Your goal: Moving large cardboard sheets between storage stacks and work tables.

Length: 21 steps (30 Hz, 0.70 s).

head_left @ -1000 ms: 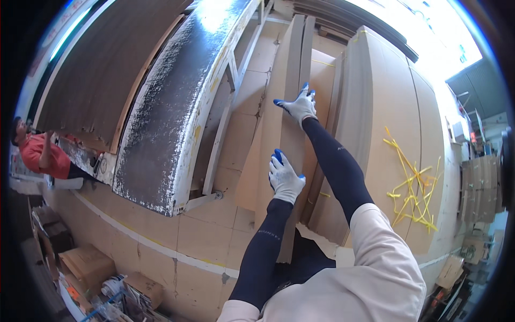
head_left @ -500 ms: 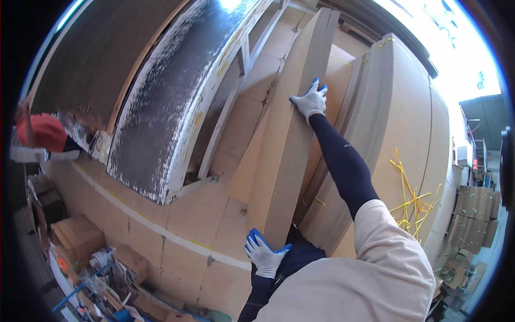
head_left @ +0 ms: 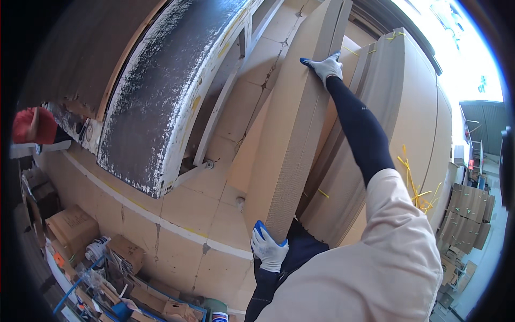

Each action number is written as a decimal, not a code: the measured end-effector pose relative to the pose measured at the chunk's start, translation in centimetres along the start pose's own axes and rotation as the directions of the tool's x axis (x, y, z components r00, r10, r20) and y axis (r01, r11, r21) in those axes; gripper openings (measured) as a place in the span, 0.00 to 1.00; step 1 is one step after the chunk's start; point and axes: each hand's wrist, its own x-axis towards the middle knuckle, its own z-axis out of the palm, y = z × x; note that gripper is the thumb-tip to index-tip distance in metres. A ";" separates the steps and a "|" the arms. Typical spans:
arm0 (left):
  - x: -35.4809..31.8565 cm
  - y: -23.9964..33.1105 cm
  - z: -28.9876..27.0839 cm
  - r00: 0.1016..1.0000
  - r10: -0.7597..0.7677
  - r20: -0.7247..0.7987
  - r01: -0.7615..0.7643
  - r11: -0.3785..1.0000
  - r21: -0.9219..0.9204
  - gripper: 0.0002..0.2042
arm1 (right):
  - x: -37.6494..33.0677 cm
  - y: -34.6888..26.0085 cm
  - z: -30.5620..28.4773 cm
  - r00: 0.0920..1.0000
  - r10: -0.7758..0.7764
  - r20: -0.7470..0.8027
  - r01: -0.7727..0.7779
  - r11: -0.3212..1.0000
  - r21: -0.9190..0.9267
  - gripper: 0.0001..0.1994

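Note:
A thick stack of flat brown cardboard sheets (head_left: 298, 145) stands on edge in front of me and runs away from my body. My left hand (head_left: 269, 251), in a white glove with blue fingertips, grips the near end of the stack at its corner. Farther along, my right hand (head_left: 326, 68), gloved the same way, clasps the upper edge, its thumb on the left face and its other fingers over the far side, partly hidden. A thin seam runs along the upper edge between the sheets. Another cardboard sheet (head_left: 251, 153) leans out below on the left.
Larger cardboard stacks (head_left: 375, 118) with yellow straps (head_left: 416, 182) stand close on my right. To the left is a worn, dark-topped table (head_left: 161, 107) on a wheeled frame. Boxes (head_left: 72, 228) and scrap lie at the lower left. A person in red (head_left: 35, 126) is at the far left.
My right hand has shifted along the upper edge, its fingers now curled over the far side rather than spread. The seam in the stack shows more clearly. My left hand stays at the near corner.

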 end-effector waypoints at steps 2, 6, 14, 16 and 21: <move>-0.2 -0.3 0.2 1.000 0.005 -0.016 -0.005 1.000 -0.005 0.57 | 1.5 -0.8 0.4 0.999 -0.012 0.050 0.016 0.997 -0.078 0.77; 0.4 -0.3 -0.1 0.996 0.012 -0.087 -0.015 0.999 -0.036 0.55 | 1.4 -2.9 1.7 0.996 -0.038 0.084 0.049 0.989 -0.137 0.71; 0.0 -2.2 -1.1 0.991 0.062 -0.121 -0.069 0.996 -0.059 0.53 | 0.5 1.3 -0.9 0.996 -0.087 0.015 0.085 0.993 0.082 0.65; -0.9 -3.0 -1.2 0.992 0.067 -0.110 -0.076 0.995 -0.072 0.54 | -0.5 2.7 -2.2 0.998 -0.066 0.011 0.065 0.994 0.086 0.65; -1.6 -4.3 -5.9 0.973 0.188 -0.137 -0.204 0.973 -0.111 0.54 | -2.3 4.8 -6.4 0.997 -0.037 -0.061 0.041 0.997 0.059 0.65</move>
